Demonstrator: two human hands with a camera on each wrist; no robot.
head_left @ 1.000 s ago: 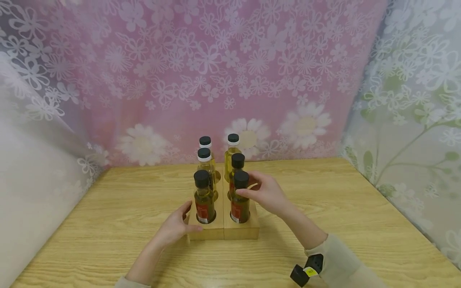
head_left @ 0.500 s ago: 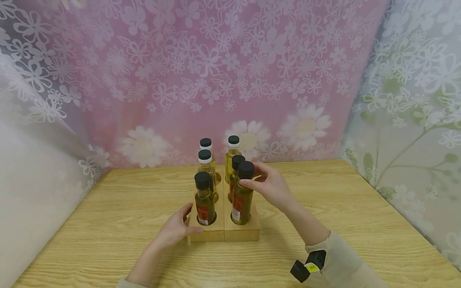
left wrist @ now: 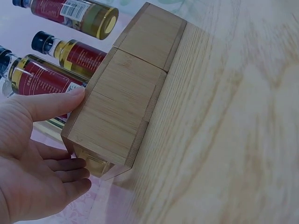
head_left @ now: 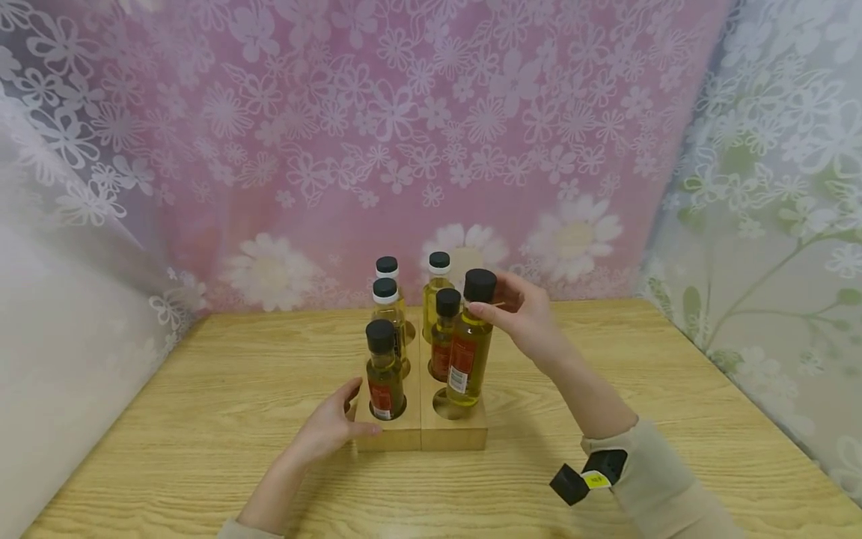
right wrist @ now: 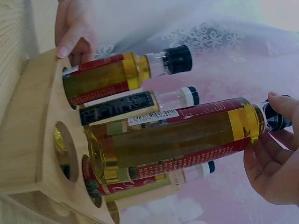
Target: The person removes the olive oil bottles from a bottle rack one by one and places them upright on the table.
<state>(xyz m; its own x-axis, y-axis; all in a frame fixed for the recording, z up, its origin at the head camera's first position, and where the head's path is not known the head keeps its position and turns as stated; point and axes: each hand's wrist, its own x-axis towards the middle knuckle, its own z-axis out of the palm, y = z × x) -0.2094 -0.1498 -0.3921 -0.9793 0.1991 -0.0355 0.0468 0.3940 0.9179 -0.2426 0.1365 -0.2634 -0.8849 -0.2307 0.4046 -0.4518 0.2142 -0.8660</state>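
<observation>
My right hand (head_left: 539,329) pinches the neck of an oil bottle (head_left: 469,359) with a black cap and red label, just under the cap. Slightly tilted, the bottle hangs over the front right hole of a wooden bottle rack (head_left: 453,439); its base shows outside the hole (right wrist: 66,151) in the right wrist view. At the rack's front left corner is my left hand (head_left: 330,423), its thumb (left wrist: 70,99) on the top front edge and its relaxed fingers along the left side. Beside that hand, another red-label bottle (head_left: 382,382) stands in the front left hole.
Behind stand a black-capped bottle (head_left: 441,340) and several paler oil bottles with white-ringed caps, such as the one at the back right (head_left: 438,288). The wooden table (head_left: 242,359) meets a pink flowered curtain (head_left: 323,150). A black device (head_left: 586,477) is on the right wrist.
My right hand has raised the front right bottle out of its hole, moving up and to the right, which uncovers the hole. The left hand has stayed at the rack's corner.
</observation>
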